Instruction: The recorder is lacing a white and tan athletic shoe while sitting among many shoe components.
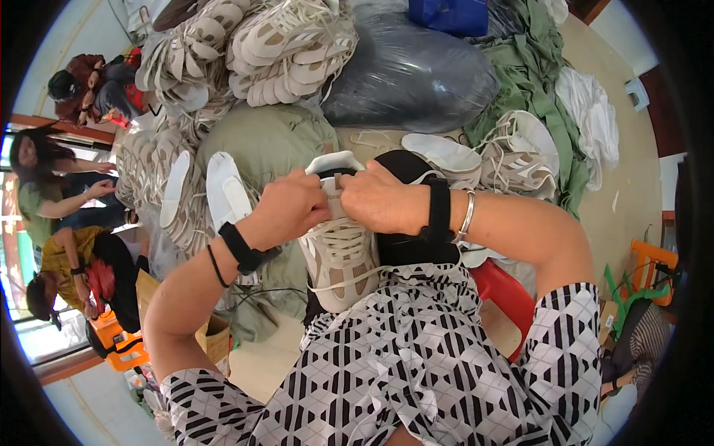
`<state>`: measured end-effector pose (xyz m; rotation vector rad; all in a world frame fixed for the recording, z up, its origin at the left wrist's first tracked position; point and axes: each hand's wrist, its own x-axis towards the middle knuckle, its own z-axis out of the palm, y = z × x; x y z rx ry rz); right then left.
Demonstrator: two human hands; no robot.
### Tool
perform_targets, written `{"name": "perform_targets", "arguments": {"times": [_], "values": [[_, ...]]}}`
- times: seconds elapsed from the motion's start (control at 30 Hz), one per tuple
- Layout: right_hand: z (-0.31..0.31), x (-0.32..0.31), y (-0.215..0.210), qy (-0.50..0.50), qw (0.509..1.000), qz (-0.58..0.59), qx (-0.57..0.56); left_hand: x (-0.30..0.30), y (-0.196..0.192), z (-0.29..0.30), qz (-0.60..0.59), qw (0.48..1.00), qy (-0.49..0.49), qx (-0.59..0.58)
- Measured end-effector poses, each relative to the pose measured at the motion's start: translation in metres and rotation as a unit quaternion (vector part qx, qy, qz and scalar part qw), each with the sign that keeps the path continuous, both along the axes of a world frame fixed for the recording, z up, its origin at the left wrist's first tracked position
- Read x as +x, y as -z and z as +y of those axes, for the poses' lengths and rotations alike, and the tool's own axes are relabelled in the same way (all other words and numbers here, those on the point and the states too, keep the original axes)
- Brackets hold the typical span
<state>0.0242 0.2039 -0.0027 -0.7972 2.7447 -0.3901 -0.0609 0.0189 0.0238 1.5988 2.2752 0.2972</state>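
A beige and white shoe (338, 256) lies on the person's lap (405, 253), its rounded toe at the near edge, by the patterned top (416, 357), and its white heel rim (336, 159) toward the far edge. Pale laces (341, 241) cross its front, and one loose strand trails over the toe and off to the right. The left hand (294, 207) has its fingers curled and clamped on the shoe at the left of the opening. The right hand (372, 199) grips across from it, thumb and fingers drawn together on the shoe by the tongue (334, 192); the exact hold of its fingertips is hidden. Both wrists wear black bands, and the right one also has a silver bracelet (466, 215).

Past the lap's left edge lies a white foot-shaped piece (228, 186), near an olive sack (260, 134). Beyond the far right corner lie another white piece (439, 156) and a laced beige shoe upper (520, 167). Farther out are stacked shoe uppers (290, 59), a dark plastic bag (416, 74), green cloth (524, 89), white cloth (591, 119) and a blue bag (448, 13). A red seat (509, 293) shows just beside the lap's right edge. Well apart on the left are three co-workers, one in a yellow top (65, 249) near an orange chair (123, 342)
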Motion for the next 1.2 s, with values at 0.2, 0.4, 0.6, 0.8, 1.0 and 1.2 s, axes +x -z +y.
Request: {"name": "perform_targets", "arguments": {"times": [0.2, 0.4, 0.6, 0.8, 1.0, 1.2], "values": [[0.006, 0.002, 0.025, 0.149, 0.951, 0.036, -0.27, 0.009, 0.009, 0.004, -0.185, 0.927, -0.241, 0.221], [0.0, -0.004, -0.095, 0.161, 0.777, -0.092, -0.601, 0.01, -0.116, 0.009, -0.174, 0.841, -0.183, 0.479], [-0.009, 0.032, -0.121, 0.014, 0.842, 0.106, -0.528, 0.028, -0.124, 0.009, -0.114, 0.889, -0.023, 0.443], [0.004, 0.042, -0.108, 0.054, 0.804, 0.02, -0.591, 0.041, -0.061, -0.003, -0.497, 0.824, -0.123, 0.244], [0.03, 0.033, -0.07, 0.082, 0.757, 0.092, -0.642, 0.038, -0.036, -0.023, -0.536, 0.706, -0.293, 0.359], [0.09, 0.042, -0.006, 0.342, 0.57, -0.152, -0.731, 0.022, 0.003, -0.059, -0.507, 0.586, -0.431, 0.462]]}}
